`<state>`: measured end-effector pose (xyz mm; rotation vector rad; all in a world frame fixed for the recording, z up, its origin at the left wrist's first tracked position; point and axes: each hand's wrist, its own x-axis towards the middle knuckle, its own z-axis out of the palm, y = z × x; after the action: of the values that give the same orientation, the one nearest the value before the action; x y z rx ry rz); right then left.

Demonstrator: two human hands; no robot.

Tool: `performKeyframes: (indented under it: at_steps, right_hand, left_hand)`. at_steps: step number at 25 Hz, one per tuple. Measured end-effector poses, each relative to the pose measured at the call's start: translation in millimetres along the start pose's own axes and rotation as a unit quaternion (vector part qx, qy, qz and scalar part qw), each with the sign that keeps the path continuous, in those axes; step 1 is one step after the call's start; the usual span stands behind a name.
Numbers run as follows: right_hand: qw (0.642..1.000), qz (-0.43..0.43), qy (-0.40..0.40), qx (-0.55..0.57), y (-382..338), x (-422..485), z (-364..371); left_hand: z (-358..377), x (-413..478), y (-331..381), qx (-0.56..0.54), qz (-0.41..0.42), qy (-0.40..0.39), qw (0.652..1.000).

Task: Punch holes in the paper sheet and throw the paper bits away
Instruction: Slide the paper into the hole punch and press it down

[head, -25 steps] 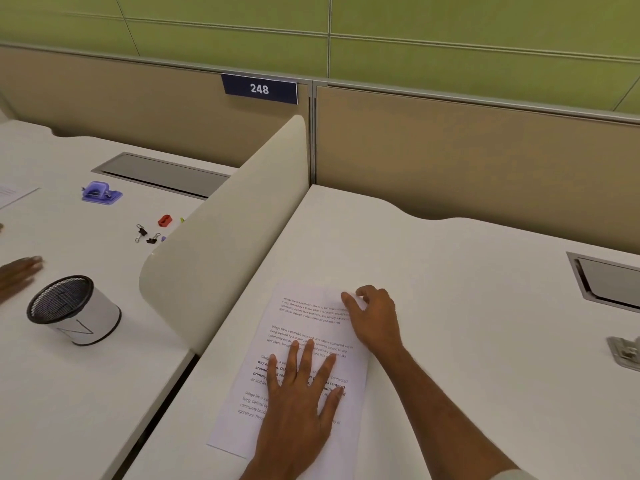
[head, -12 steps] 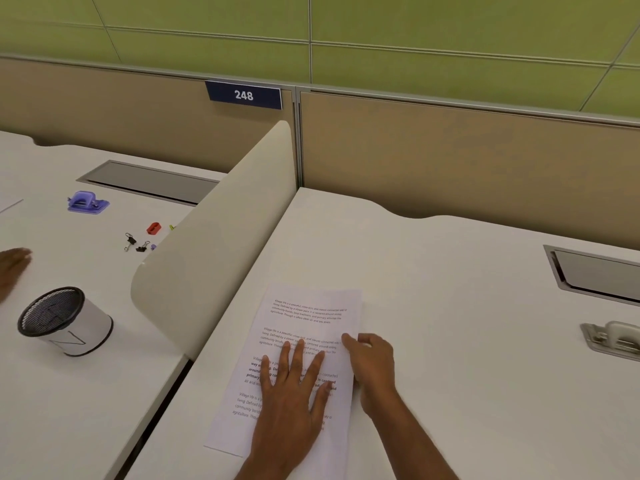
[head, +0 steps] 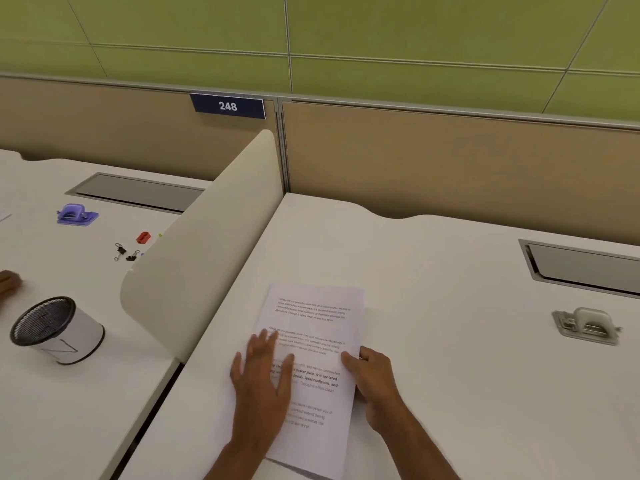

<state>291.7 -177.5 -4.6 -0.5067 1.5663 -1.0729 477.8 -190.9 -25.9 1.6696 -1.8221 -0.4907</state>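
A printed white paper sheet [head: 313,317] lies on the white desk [head: 450,375] in front of me. My left hand [head: 263,379] lies on the sheet's left half with fingers spread and straight. My right hand [head: 372,379] pinches the sheet's right edge, thumb on top and fingers curled under it. The near edge of the paper looks slightly lifted off the desk. A grey metal hole punch [head: 585,325] stands on the desk far to the right, well apart from both hands.
A cream divider [head: 207,244] separates my desk from the left one. There stand a mesh cup [head: 57,329], a purple hole punch [head: 77,214], binder clips [head: 124,252] and a red clip [head: 143,237]. Another person's hand [head: 8,282] shows at the left edge. Cable hatches sit at the back.
My right hand slid down the paper's right edge from the top toward me and now pinches it. My left hand shifted slightly left on the sheet. The view turned a little to the right.
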Motion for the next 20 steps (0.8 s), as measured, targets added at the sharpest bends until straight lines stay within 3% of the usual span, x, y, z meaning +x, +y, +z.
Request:
performKeyframes:
  at_steps: [2, 4, 7, 9, 12, 20]
  right_hand:
    - [0.999, 0.01, -0.001, 0.031, -3, -4, -20]
    - [0.998, 0.015, -0.003, 0.057, -7, -8, -43]
    - [0.998, 0.008, 0.001, 0.07, -13, -16, -83]
    - [0.997, 0.004, 0.006, 0.076, -16, -22, -110]
    - [0.996, 0.001, 0.016, 0.084, -18, -32, -147]
    - [0.987, -0.016, 0.045, 0.153, -22, -75, -257]
  left_hand:
    - [-12, 13, 4, -0.056, -0.095, 0.031, 0.993]
    - [-19, 23, 15, -0.144, -0.18, 0.002, 0.973]
    - [-24, 31, 43, -0.232, -0.254, -0.108, 0.933]
    - [-23, 35, 60, -0.321, -0.29, -0.23, 0.872]
    - [-17, 30, 89, -0.403, -0.284, -0.367, 0.789]
    - [30, -16, 190, -0.396, -0.255, -0.468, 0.747]
